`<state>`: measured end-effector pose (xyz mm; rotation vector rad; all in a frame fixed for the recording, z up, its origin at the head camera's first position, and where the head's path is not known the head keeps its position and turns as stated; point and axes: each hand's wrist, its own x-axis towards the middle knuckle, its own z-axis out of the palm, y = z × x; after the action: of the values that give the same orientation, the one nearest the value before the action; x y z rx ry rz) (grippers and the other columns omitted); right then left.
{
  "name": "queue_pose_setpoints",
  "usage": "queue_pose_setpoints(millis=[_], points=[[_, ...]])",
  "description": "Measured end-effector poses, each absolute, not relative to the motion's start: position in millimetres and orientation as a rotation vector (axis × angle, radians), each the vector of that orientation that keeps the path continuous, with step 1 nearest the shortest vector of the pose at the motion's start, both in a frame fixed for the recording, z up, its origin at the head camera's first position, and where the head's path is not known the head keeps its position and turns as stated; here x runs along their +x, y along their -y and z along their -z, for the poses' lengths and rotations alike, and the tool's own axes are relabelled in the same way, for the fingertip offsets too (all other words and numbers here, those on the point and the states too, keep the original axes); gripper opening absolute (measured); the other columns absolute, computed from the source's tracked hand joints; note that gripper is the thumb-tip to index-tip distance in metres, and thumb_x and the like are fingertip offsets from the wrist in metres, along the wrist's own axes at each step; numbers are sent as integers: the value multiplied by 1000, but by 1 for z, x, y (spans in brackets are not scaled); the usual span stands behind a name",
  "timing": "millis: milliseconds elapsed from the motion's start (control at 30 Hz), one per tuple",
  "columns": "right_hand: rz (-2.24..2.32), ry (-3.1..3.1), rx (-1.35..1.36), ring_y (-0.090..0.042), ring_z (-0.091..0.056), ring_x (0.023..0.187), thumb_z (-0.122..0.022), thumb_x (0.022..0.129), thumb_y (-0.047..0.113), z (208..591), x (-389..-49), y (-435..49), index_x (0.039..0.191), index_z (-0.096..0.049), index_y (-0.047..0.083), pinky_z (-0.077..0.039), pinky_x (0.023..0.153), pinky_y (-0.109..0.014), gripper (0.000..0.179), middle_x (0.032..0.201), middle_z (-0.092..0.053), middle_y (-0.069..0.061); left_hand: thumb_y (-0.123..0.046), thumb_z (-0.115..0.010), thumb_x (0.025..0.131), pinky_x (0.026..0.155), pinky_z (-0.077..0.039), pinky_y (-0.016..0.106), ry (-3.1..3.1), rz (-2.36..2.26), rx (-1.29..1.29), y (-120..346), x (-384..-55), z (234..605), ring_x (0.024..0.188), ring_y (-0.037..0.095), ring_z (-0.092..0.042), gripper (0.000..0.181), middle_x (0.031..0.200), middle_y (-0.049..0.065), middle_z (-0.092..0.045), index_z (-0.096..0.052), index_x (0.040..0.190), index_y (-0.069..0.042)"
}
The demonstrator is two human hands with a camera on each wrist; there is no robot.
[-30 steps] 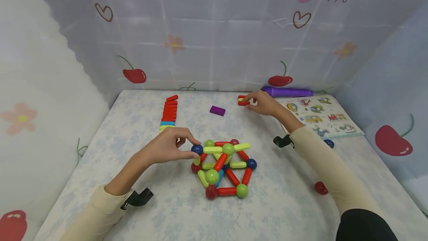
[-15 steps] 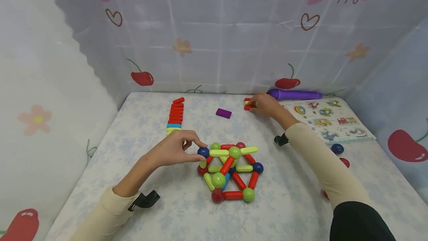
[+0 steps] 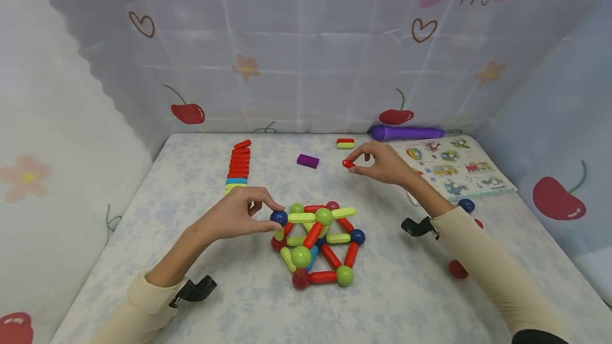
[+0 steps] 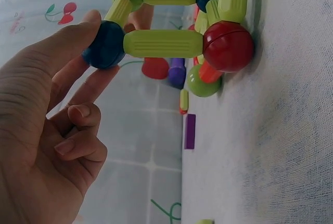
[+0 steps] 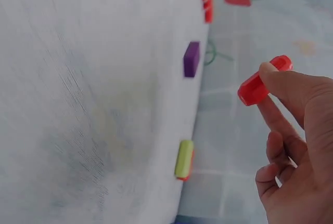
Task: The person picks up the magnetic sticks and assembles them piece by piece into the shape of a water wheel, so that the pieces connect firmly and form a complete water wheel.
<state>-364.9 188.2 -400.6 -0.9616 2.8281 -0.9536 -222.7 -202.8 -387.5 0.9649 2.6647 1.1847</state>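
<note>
My left hand (image 3: 234,214) pinches a dark blue ball (image 4: 106,44) between thumb and fingers. The ball is a corner of a structure of rods and balls on the table; a yellow-green rod (image 4: 164,43) joins it to a red ball (image 4: 229,46) below. Another yellow-green rod (image 3: 301,217) runs from it to a green ball (image 3: 323,216). Beyond the structure, my right hand (image 3: 384,163) holds a short red rod (image 5: 264,80) between thumb and fingertip, raised off the table. Behind that hand lie one red rod (image 3: 345,140) and one yellow-green rod (image 3: 346,146).
A row of red, blue and yellow-green rods (image 3: 239,164) lies at back left. A purple block (image 3: 308,161) sits mid-table. At back right are a purple tube-like object (image 3: 406,132) and a picture sheet (image 3: 473,174). A blue ball (image 3: 466,205) and red ball (image 3: 457,269) lie near the right sleeve.
My right hand has taken a red rod from the small group at the back and drawn it up and nearer. The left hand keeps its pinch on the blue ball.
</note>
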Motion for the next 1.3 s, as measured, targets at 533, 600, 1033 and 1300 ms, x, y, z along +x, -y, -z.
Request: queue_pose_setpoints(millis=[533, 600, 1033, 1300], points=[[1063, -2607, -943, -25, -58, 89, -88, 92, 25, 423, -249, -212, 110, -77, 28, -47, 77, -35, 22, 102, -73, 0, -31, -96, 84, 58, -43, 27, -2650, -1223, 947, 206, -220, 387, 68, 15, -53, 32, 85, 3, -68, -85, 115, -27], [1068, -2605, -946, -25, -59, 89, -89, 92, 25, 427, -244, -211, 110, -77, 29, -48, 78, -39, 22, 102, -73, 0, -30, -95, 84, 58, -42, 27, -2646, -1227, 957, 205, -220, 388, 68, 16, -53, 32, 85, 4, -69, -85, 115, -27], [1093, -2647, -967, -28, -59, 89, -89, 92, 26, 432, -230, -217, 114, -76, 27, -45, 75, -36, 25, 103, -73, -1, -28, -95, 84, 58, -43, 27, -2643, -1235, 988, 199, -222, 393, 68, 15, -53, 31, 86, -1, -70, -85, 114, -27], [999, -2883, -844, -24, -59, 88, -88, 93, 23, 418, -234, -270, 118, -80, 18, -46, 73, -35, 26, 111, -78, 5, -25, -95, 84, 58, -43, 27, -2651, -1251, 978, 201, -219, 395, 68, 16, -52, 31, 88, -11, -70, -85, 114, -25]])
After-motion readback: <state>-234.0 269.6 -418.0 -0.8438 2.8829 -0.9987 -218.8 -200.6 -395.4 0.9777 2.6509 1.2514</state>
